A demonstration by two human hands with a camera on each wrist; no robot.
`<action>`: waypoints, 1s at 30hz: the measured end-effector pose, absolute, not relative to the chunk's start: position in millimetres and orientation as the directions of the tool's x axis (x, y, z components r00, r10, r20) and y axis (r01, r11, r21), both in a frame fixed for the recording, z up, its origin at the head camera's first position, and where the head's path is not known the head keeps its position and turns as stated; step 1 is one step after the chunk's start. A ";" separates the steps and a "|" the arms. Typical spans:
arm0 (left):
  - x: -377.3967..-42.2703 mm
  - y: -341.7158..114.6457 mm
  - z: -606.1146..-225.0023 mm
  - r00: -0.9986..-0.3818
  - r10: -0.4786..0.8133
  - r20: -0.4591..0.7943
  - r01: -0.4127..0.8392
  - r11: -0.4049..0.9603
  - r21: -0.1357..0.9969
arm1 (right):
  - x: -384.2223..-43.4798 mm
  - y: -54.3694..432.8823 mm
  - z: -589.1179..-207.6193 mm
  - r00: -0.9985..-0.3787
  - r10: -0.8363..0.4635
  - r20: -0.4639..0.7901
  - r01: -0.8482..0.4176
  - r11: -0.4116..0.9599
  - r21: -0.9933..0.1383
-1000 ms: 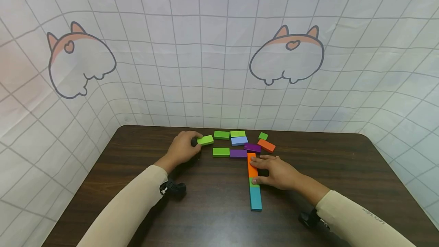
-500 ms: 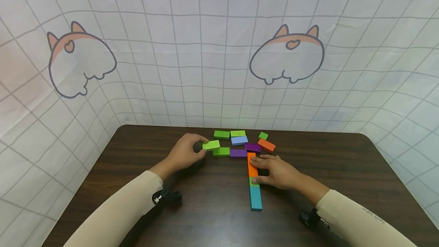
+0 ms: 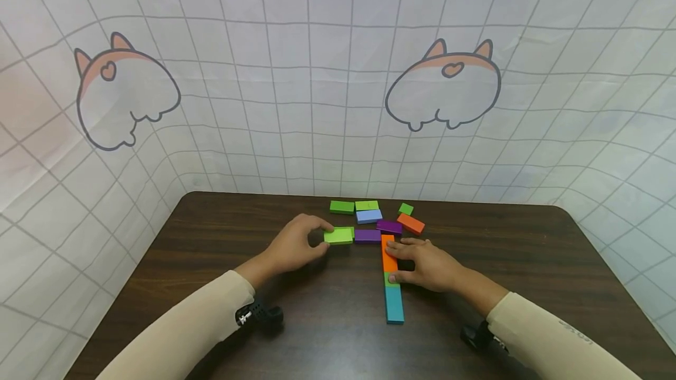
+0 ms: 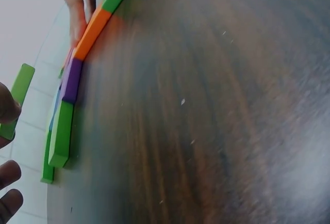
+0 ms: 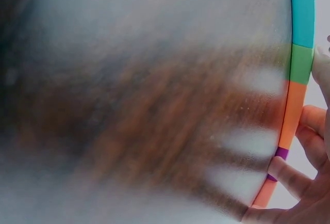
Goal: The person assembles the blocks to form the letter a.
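Observation:
My left hand (image 3: 297,244) pinches a light green block (image 3: 337,239) between thumb and fingertips. In the head view this block covers most of a darker green block; the left wrist view shows that green block (image 4: 61,136) on the table, with the held one (image 4: 21,83) raised apart from it. A purple block (image 3: 367,236) continues that row to the right. My right hand (image 3: 430,265) rests its fingertips along a column: an orange block (image 3: 389,260), a short green block (image 3: 391,279) and a teal block (image 3: 394,305). Index finger touches the orange, thumb the short green.
Behind the row lie a green block (image 3: 342,207), a yellow-green block (image 3: 367,205) and a blue block (image 3: 368,216). Another purple block (image 3: 389,227), a red-orange block (image 3: 411,224) and a small green block (image 3: 405,209) sit right. A gridded white curtain (image 3: 296,87) borders the dark table (image 3: 296,321).
My left hand has carried the light green block rightward and toward me, from the left of the back blocks to over the green block in the row. The right hand stays in place.

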State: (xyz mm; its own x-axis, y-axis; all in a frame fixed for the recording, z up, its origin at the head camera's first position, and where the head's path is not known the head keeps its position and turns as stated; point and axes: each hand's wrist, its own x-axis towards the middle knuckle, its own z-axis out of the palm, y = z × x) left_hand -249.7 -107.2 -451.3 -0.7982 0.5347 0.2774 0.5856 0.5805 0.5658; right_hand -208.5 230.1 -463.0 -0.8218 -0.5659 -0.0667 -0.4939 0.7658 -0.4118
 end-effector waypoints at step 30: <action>-217.6 -76.3 -468.7 -0.720 0.673 0.171 0.634 0.537 0.557 | -208.5 230.6 -461.9 -0.822 -0.565 -0.069 -0.492 0.766 -0.414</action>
